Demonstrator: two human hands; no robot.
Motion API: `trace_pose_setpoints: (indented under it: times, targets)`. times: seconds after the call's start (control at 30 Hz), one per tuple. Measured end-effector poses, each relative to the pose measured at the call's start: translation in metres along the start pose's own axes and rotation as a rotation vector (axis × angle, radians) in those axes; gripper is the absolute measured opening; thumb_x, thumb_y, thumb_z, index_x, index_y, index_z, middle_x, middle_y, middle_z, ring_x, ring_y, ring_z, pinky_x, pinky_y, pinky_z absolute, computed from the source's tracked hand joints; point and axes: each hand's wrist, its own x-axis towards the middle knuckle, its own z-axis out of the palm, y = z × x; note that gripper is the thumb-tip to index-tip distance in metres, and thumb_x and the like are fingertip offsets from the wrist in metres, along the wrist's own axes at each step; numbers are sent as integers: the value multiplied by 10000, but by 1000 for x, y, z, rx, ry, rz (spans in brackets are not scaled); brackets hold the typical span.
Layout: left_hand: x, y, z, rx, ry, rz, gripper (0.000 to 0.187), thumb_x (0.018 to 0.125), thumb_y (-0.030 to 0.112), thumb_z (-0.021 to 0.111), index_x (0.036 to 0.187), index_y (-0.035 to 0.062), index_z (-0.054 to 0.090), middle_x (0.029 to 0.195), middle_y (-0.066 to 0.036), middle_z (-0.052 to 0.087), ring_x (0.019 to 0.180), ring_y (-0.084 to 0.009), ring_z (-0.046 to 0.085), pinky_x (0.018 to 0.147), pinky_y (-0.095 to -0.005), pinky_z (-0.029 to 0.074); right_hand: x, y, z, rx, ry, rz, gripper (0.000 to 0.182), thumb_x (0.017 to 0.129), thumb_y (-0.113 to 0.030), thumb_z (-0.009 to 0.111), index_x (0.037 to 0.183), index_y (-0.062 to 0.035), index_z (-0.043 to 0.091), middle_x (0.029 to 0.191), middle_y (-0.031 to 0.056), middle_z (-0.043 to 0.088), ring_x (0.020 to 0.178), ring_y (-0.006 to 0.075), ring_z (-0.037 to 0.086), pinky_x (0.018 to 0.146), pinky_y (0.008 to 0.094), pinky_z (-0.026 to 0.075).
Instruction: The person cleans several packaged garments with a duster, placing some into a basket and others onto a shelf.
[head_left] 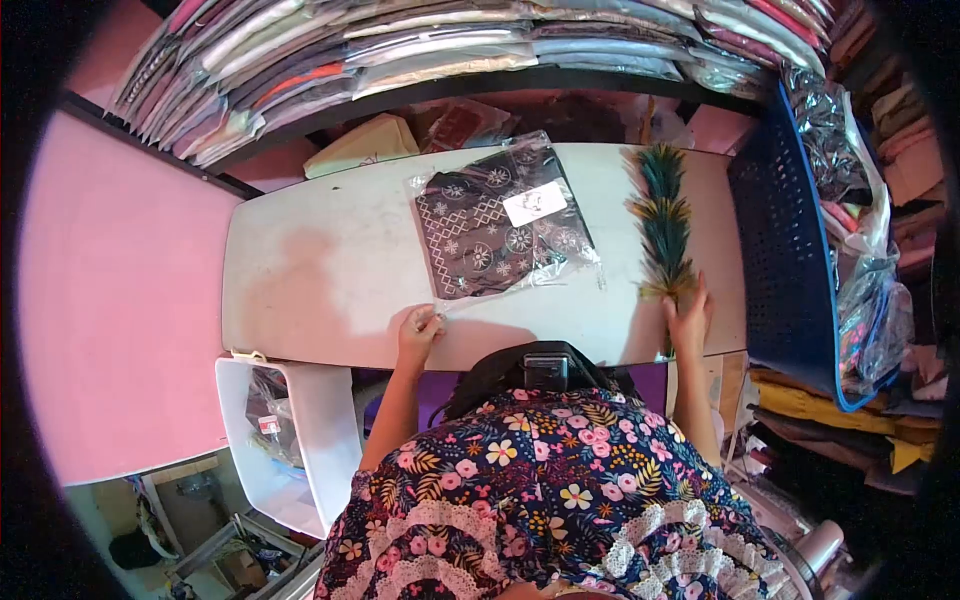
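A dark folded garment with white snowflake-like patterns (pixel 470 245) lies in a clear plastic bag (pixel 582 262) on the white table (pixel 330 190). A white card with a small drawing (pixel 535 203) sits on it. My left hand (pixel 420 332) is at the bag's lower left corner, fingers curled in a pinch; whether the plastic's edge is between them is hard to see. On the right, my right hand (pixel 688 318) closes round the lower end of a green and yellow feather duster (pixel 664 220), which lies lengthwise across the table.
Shelves of bagged folded clothes (pixel 440 50) run above the table's far edge. A blue perforated basket (pixel 790 240) with plastic-wrapped items stands at the right. Below the left front edge is a white bin (pixel 240 440) holding bagged things. A pink wall (pixel 120 290) borders the left.
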Motion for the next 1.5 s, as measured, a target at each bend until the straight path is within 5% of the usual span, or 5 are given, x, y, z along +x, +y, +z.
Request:
trace_pose_setpoints:
  times: [0.93, 1.13, 1.2, 1.43, 1.5]
  targets:
    - [8, -17, -34, -62, 362, 235, 140, 944, 101, 467, 1045, 29, 533, 891, -54, 591, 698, -113, 584, 572, -236, 493, -3, -83, 56, 318, -1256, -620, 311, 811, -139, 603, 1121, -127, 589, 1067, 139, 609, 880, 345, 605, 775, 405, 495]
    - [20, 8, 16, 54, 207, 336, 75, 882, 34, 541, 955, 51, 534, 852, -92, 609, 713, -162, 630, 598, -255, 508, 19, -69, 45, 383, -785, -22, 276, 851, -75, 554, 1124, -44, 532, 934, 209, 629, 849, 368, 621, 736, 375, 491]
    - [22, 16, 30, 498, 92, 523, 127, 821, 12, 599, 931, 45, 545, 757, -89, 623, 712, -151, 629, 603, -263, 495, 22, -53, 52, 388, -469, -163, 243, 868, -88, 557, 1105, -38, 546, 812, 120, 642, 663, 162, 595, 598, 309, 479]
    - [-17, 48, 97, 577, -770, 503, 69, 798, 20, 613, 868, 21, 609, 788, -62, 654, 746, -142, 622, 664, -273, 475, 22, -76, 22, 223, -748, -191, 306, 814, -89, 581, 1118, -55, 555, 850, 248, 620, 810, 418, 603, 695, 463, 484]
    - [3, 36, 86, 439, -447, 567, 77, 821, 44, 600, 895, 30, 617, 814, -64, 656, 773, -150, 624, 677, -278, 475, 18, -75, 20, 201, -755, -184, 318, 811, -89, 584, 1127, -60, 556, 845, 247, 620, 805, 414, 605, 694, 459, 485]
